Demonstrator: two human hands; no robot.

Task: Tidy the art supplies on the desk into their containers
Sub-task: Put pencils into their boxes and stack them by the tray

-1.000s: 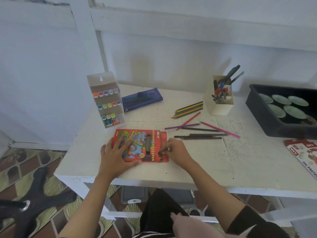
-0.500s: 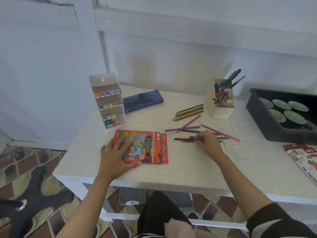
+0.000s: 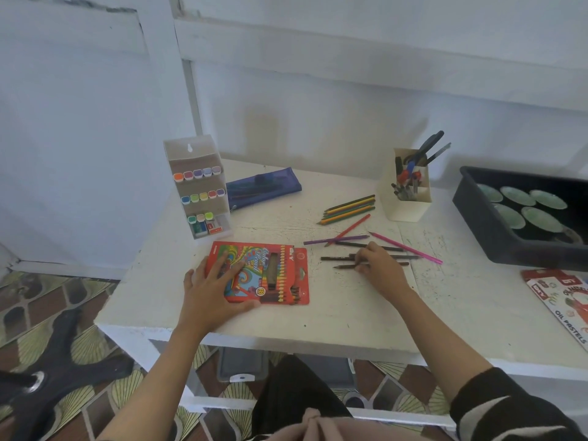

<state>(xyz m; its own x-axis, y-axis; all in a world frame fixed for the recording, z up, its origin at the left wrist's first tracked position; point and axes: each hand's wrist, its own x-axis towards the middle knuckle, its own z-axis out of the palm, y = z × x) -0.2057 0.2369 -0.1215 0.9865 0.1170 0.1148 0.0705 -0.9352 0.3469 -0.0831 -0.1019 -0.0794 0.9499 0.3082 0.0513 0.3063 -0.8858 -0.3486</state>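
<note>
At the centre of the frame a brown pencil [image 3: 345, 266] lies on the white desk [image 3: 350, 313], its right part pinched by the curled fingertips of the right hand [image 3: 380, 270]; to the left, the left hand [image 3: 213, 291] presses flat, fingers spread, on the red pencil box [image 3: 286, 275]

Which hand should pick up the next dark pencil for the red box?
Right. The right hand touches the dark pencils, while the left hand lies flat on the red pencil box, steadying it.

Red pencil box [image 3: 281, 275], near the front edge of the tabletop [image 3: 350, 316]: "18" in a round badge; cursive title not legible. Flat box [image 3: 564, 302], right edge: "OIL PASTELS".
</note>
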